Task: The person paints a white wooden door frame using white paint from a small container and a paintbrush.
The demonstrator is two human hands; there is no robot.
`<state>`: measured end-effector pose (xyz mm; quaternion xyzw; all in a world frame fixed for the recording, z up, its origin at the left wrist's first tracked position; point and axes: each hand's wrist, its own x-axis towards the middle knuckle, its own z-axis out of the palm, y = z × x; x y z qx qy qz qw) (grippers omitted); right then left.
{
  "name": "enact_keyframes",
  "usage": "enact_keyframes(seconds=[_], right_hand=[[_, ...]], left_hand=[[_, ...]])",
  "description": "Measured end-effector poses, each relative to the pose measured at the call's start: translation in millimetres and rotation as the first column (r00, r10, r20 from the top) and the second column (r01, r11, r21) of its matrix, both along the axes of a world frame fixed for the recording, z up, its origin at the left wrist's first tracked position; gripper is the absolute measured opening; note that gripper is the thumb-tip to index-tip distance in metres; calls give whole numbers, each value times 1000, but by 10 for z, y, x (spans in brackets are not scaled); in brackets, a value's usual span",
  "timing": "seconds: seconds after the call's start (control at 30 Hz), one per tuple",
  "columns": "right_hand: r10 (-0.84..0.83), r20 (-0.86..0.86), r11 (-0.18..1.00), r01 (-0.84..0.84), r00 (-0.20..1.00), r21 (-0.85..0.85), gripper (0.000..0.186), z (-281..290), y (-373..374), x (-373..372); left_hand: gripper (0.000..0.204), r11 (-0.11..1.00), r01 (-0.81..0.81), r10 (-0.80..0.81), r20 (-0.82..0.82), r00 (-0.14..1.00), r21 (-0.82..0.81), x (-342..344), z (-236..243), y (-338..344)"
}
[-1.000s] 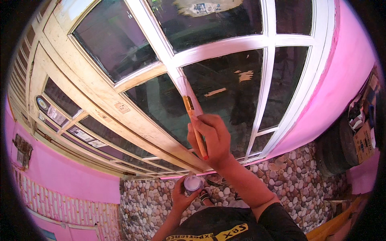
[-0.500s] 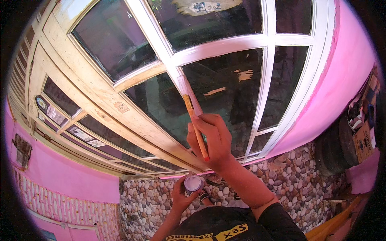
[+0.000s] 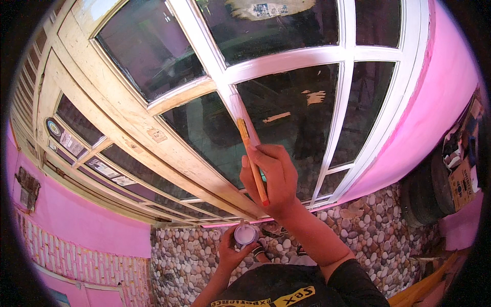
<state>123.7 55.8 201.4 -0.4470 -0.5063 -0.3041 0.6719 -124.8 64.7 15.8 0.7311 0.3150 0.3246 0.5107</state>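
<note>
- The right hand (image 3: 271, 176) is raised in front of the window frame (image 3: 286, 59), its fingers clamped around the wooden handle of a paintbrush (image 3: 250, 151).
- The paintbrush points up and to the left; its bristle end lies against a white-painted bar of the frame, between two dark glass panes (image 3: 291, 117).
- The handle's red tip shows just below the right hand's palm, near the wrist.
- The left hand (image 3: 232, 250) is held low and near the body, closed around a small round paint pot (image 3: 246, 234) whose open top shows white paint.
- The two hands are well apart, the right one above the left.
- The right part of the frame is painted white; the bars to the left are bare, pale wood (image 3: 123, 115).
- A pink wall (image 3: 434, 102) borders the window on the right, and another pink stretch lies at lower left.
- Below the window runs a wall of rounded pebbles (image 3: 373, 235).
- At the far right edge, dark tyres (image 3: 427, 197) lean beside a cluttered stack of boxes.
</note>
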Motion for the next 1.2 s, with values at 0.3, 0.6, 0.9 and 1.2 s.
enact_keyframes(seconds=[0.3, 0.6, 0.9, 1.2], right_hand=[[-39, -5, 999, 39, 999, 22, 36, 42, 44, 28], [-4, -18, 1000, 4, 1000, 14, 35, -1, -16, 61], [-16, -55, 996, 11, 998, -86, 35, -197, -151, 5], [-29, -27, 994, 26, 999, -102, 34, -223, -124, 17]], left_hand=[[79, 1000, 21, -21, 27, 999, -16, 22, -2, -3], [77, 999, 34, -34, 9, 999, -12, 84, 131, -24], [79, 998, 65, -65, 0, 998, -12, 107, 115, 20], [78, 997, 75, -74, 19, 997, -17, 103, 82, 15]])
